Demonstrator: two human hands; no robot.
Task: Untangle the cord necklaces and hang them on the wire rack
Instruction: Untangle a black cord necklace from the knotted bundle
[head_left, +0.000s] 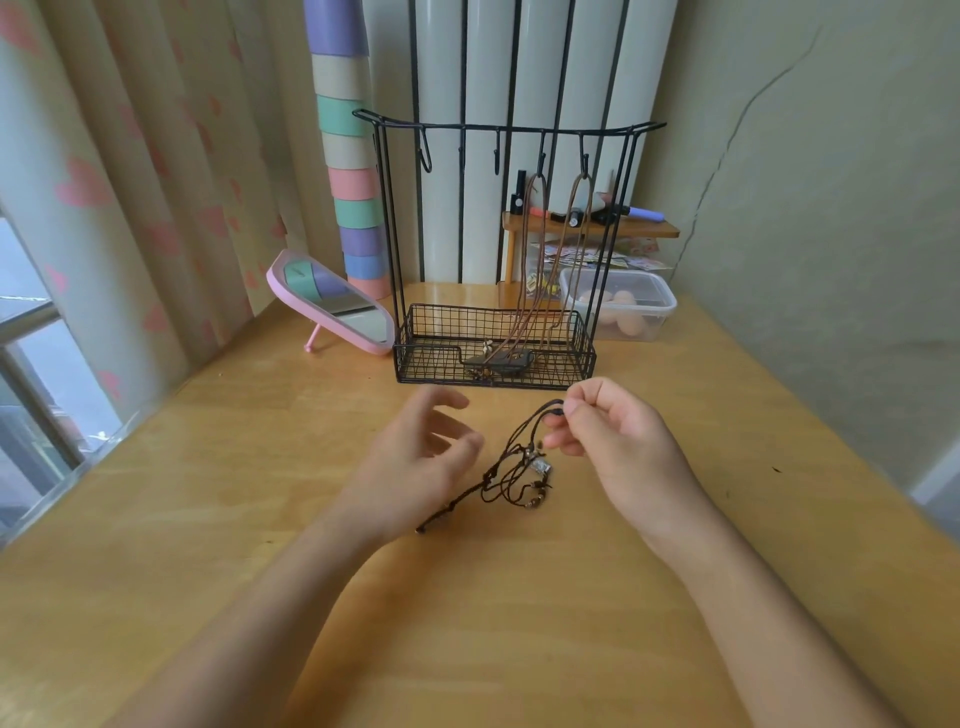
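A dark brown cord necklace (511, 470) with small beads and a silver pendant lies tangled on the wooden table (260, 519). My right hand (618, 439) pinches its upper end between thumb and fingers, lifting that part slightly. My left hand (415, 457) hovers just left of the tangle with fingers spread, holding nothing. The black wire rack (498, 127) stands behind, with several hooks along its top bar. Two light brown cord necklaces (535, 249) hang from the right hooks, their pendants resting in the rack's basket (493, 343).
A pink tilted mirror (332, 304) stands left of the rack. A clear lidded plastic box (621, 306) sits at the right, with a small wooden shelf of cosmetics (592, 223) behind it. A pastel striped column (353, 156) rises at the back left.
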